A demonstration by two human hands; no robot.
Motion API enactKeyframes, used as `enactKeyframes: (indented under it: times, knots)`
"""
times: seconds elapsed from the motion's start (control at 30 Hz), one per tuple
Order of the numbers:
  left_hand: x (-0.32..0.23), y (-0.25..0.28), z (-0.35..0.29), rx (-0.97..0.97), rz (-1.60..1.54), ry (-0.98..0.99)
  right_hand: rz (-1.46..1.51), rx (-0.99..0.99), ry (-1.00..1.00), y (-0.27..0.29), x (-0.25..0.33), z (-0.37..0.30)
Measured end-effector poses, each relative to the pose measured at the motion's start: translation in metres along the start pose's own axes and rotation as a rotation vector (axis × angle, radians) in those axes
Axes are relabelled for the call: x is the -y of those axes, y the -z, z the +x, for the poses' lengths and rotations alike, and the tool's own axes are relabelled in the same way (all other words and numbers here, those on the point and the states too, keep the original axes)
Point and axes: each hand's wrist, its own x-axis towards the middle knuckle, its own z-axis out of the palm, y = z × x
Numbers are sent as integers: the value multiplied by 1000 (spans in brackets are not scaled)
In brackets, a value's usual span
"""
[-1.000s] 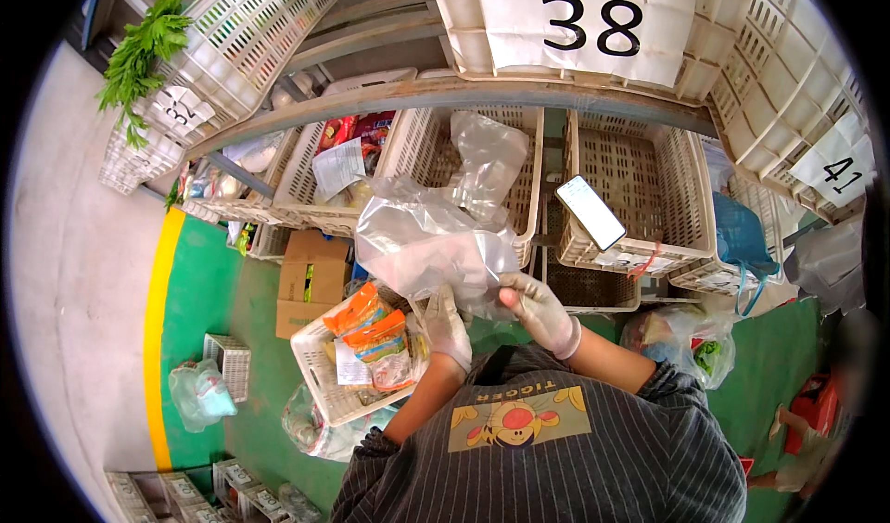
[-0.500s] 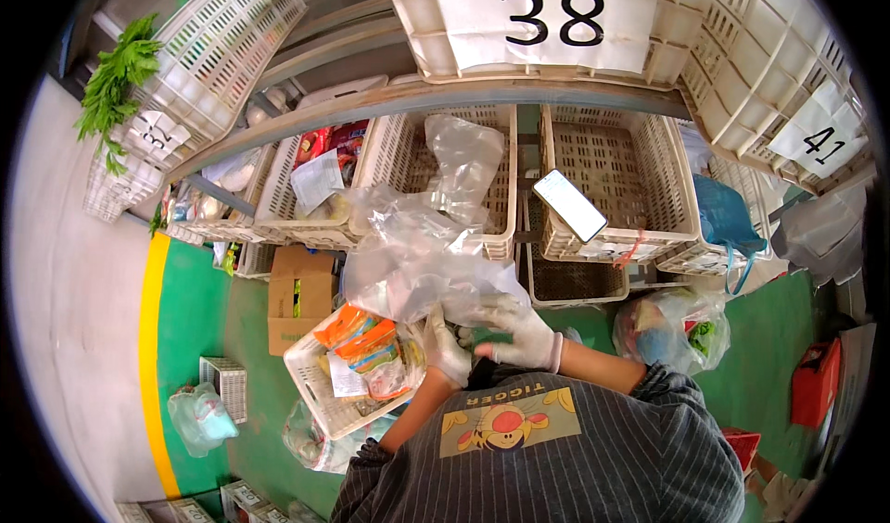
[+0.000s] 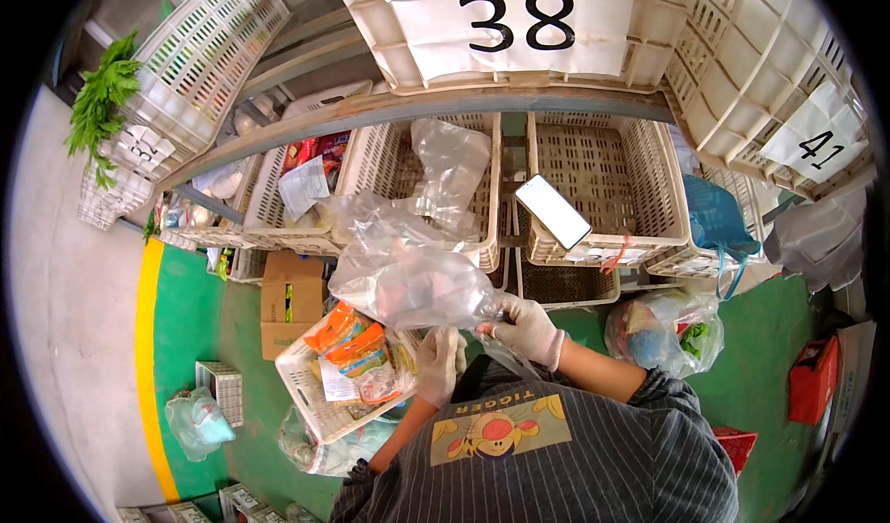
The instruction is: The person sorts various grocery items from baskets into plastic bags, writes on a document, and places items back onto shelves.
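Left gloved hand [image 3: 439,365]: white, a bit grey
Right gloved hand [image 3: 530,331]: white with greyish smudges
Plastic bag [image 3: 413,287]: see-through, with shiny white streaks and a bit of pink
Shirt [image 3: 603,444]: dark grey with thin pale stripes
Shirt picture [image 3: 498,433]: tan, with a yellow and orange cartoon face and pink nose
Packets [image 3: 360,350]: bright orange on top, paler below
Small basket [image 3: 299,399]: creamy white
Big crate [image 3: 651,187]: cream, with rows of little slots, brown inside
Phone [image 3: 553,212]: white screen, dark edge
Cardboard box [image 3: 276,326]: plain brown
Leaves [image 3: 102,101]: bright green
Droopy bag [image 3: 716,212]: blue, with light blue handles [image 3: 733,280]
Floor [image 3: 255,389]: green, then a yellow stripe [image 3: 148,356], then pale grey
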Motion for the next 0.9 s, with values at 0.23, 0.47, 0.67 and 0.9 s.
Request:
enactKeyframes:
  times: [0.23, 0.47, 0.67, 0.9]
  knots:
    - [-11, -9, -2, 29, 333, -238, -564, 199, 259, -3, 16, 9]
    - [22, 18, 11, -136, 307, -138, -460, 440, 52, 17, -2, 22]
    - [67, 170, -12, -926, 344, -238, 673, -226, 43, 89, -22, 59]
    - [9, 83, -41, -990, 940, -750, 140, 356, -8, 34, 8, 68]
